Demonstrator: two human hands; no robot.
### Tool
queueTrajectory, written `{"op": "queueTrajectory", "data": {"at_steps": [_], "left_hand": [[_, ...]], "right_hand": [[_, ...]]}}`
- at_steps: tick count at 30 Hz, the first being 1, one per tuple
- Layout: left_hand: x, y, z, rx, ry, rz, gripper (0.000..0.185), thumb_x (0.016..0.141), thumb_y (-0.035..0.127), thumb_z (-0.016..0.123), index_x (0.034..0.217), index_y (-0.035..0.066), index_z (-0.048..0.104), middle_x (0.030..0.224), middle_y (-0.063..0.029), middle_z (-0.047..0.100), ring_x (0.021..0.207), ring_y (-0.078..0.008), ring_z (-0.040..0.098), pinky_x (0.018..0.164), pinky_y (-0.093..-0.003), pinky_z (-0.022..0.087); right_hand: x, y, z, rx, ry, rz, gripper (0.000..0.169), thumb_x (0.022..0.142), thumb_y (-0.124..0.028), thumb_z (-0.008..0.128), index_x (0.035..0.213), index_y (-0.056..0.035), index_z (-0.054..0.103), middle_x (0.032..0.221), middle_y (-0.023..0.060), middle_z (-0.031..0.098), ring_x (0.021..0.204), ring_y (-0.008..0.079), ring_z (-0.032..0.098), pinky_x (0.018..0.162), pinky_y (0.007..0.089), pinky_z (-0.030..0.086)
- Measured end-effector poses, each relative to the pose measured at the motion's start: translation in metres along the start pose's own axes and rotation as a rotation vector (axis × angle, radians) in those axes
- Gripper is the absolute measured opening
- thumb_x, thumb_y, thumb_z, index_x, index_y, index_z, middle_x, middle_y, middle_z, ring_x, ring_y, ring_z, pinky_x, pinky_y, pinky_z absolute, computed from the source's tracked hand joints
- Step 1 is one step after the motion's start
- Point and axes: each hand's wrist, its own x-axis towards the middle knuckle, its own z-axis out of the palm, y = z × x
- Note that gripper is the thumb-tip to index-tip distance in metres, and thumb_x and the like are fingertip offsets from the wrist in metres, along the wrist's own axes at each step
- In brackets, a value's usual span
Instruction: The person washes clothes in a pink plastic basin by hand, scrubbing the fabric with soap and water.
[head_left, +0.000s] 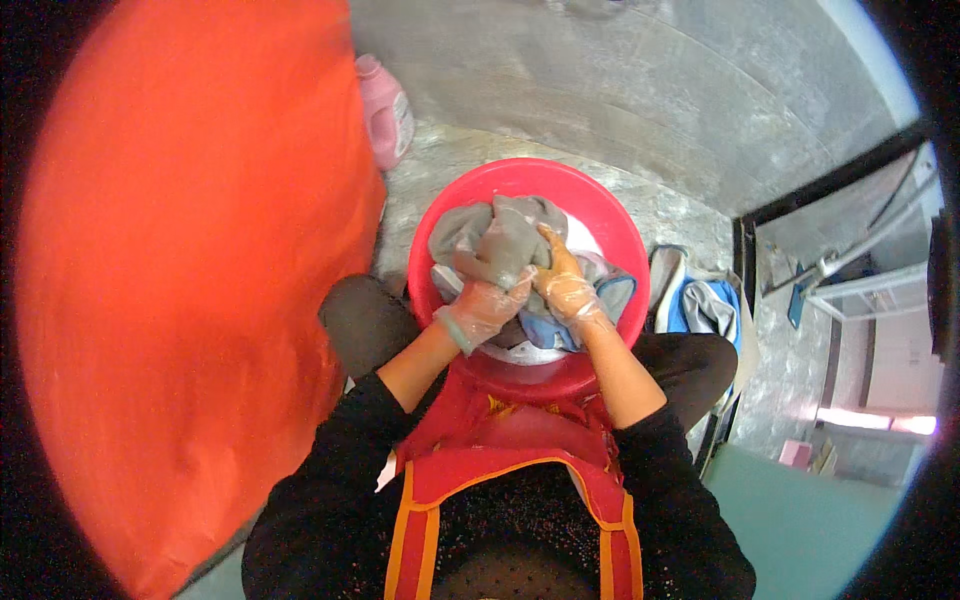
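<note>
A red plastic basin (619, 217) stands between my knees, with wet grey cloth (514, 232) bunched above the white suds (517, 354) inside. My left hand (487, 306), in a clear plastic glove, is closed around a fold of the grey cloth. Against the right side of the same bundle rests my right hand (564, 285), also gloved, its thumb and a fingertip spread apart; part of its fingers is hidden. A blue-trimmed piece of cloth (551, 330) lies beneath my right wrist in the basin.
A large orange-red cover (202, 285) fills the left side. Behind its edge stands a pink detergent jug (386, 112). Blue, grey and white cloth (705, 307) lies right of the basin, near a dark door frame (746, 262). A grey wall (585, 82) rises beyond the marbled floor (465, 161).
</note>
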Motion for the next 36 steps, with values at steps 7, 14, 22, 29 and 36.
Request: {"op": "queueTrajectory", "data": {"at_steps": [7, 14, 22, 29, 36], "left_hand": [[-0.038, 0.014, 0.025, -1.921, 0.223, -0.884, 0.067, 0.088, 0.054, 0.046, 0.139, 0.014, 0.03, 0.142, -0.0126, 0.032, 0.127, -0.0336, 0.036, 0.103, -0.0497, 0.031], [0.026, -0.031, 0.008, -0.965, 0.124, -0.33, 0.041, 0.088, 0.032, 0.052, 0.124, 0.011, 0.048, 0.124, -0.0131, 0.052, 0.11, -0.0294, 0.054, 0.095, -0.0472, 0.041], [0.109, 0.068, -0.056, -0.506, 0.165, 0.016, 0.022, 0.088, 0.016, 0.053, 0.107, 0.007, 0.057, 0.092, -0.0052, 0.059, 0.085, -0.0146, 0.058, 0.066, -0.0279, 0.049], [0.16, 0.141, -0.096, -0.358, 0.32, 0.4, 0.016, 0.085, 0.02, 0.057, 0.083, 0.004, 0.058, 0.073, -0.0042, 0.057, 0.07, -0.0166, 0.053, 0.064, -0.0328, 0.045], [0.162, 0.131, -0.114, 0.173, 0.261, 0.465, 0.017, 0.086, 0.013, 0.054, 0.101, 0.006, 0.058, 0.087, -0.0068, 0.06, 0.082, -0.0191, 0.061, 0.071, -0.0328, 0.052]], "right_hand": [[-0.045, 0.022, -0.015, 0.447, 0.14, 0.082, 0.044, 0.076, -0.007, 0.049, 0.119, 0.001, 0.051, 0.109, 0.0128, 0.058, 0.1, 0.0222, 0.055, 0.09, 0.0309, 0.042], [-0.054, -0.043, -0.054, 0.477, 0.414, -0.146, 0.035, 0.076, -0.008, 0.046, 0.108, -0.0004, 0.055, 0.099, 0.0074, 0.059, 0.09, 0.0177, 0.056, 0.082, 0.0295, 0.045], [-0.033, -0.103, -0.138, 0.439, 0.799, -0.317, 0.036, 0.076, -0.013, 0.049, 0.108, 0.0017, 0.057, 0.1, 0.0104, 0.059, 0.092, 0.0204, 0.058, 0.083, 0.0313, 0.046], [-0.046, -0.18, -0.169, 0.406, 0.845, -0.625, 0.033, 0.087, -0.018, 0.044, 0.107, 0.0045, 0.058, 0.102, 0.0147, 0.061, 0.095, 0.0216, 0.058, 0.088, 0.0316, 0.045], [-0.049, -0.187, -0.18, 0.465, 0.825, -0.542, 0.035, 0.083, -0.023, 0.049, 0.106, 0.0016, 0.056, 0.1, 0.0161, 0.06, 0.092, 0.0225, 0.06, 0.079, 0.0299, 0.05]]}}
